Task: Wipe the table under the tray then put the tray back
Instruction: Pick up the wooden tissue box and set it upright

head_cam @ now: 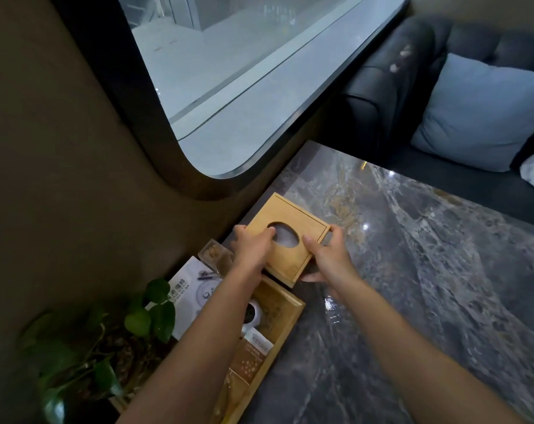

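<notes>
While my left hand [253, 244] and right hand [328, 258] clasp the tissue box [287, 237] at frame centre, its near corner could knock the tray [290, 313] resting at lower centre.

Both hands [290, 255] grip a wooden tissue box [290, 240] above the marble table [412, 286].

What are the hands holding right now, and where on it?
A wooden tissue box: left hand grips its left edge, right hand its right edge.

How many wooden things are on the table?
2: a wooden tissue box held in both hands near the wall, and a wooden tray just nearer, under the left arm. More may be hidden.
</notes>
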Tool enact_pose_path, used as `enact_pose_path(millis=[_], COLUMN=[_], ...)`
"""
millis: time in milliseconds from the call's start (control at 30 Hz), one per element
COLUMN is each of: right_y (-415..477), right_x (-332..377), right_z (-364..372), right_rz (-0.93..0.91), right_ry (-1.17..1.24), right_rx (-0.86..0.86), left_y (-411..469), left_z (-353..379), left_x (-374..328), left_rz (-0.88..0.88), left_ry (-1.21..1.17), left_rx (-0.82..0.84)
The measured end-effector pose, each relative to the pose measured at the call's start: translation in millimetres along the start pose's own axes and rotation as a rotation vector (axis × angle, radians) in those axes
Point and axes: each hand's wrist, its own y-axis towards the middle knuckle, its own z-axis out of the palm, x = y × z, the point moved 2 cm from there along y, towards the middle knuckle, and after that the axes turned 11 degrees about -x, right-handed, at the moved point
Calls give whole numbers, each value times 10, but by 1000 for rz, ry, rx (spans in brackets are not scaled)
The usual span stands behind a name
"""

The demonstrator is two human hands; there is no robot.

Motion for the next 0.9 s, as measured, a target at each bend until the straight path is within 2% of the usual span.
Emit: enact_pose_path(millis=[133,233,267,333,367,400,533,767,900], right_y=[69,114,124,148,151,151,104,144,166], right_x=[5,20,21,21,20,18,18,86,157], right_z=[86,20,-15,-78,-99,-109,-84,68,226], right_rz=[71,117,135,158,165,166,123,34,18], right_ry=[-50,-78,-75,-38,-16,-4,-30,-120,-123], right_rx=[23,76,76,47,37,35,77,136,149], left_y=[74,-80,-167,-368,-434,-478,-393,-230,-128], left_z=[-82,-67,-50,15,65,105,196,144,73], left_x=[32,11,9,18,45,81,304,442,394], left_rz=[-9,129,268,683,855,913,890,911,889], left_ry=[54,249,433,816,878,886,944,978,985], left_rx=[20,-44,-93,-255,-291,-277,-161,-299,-325])
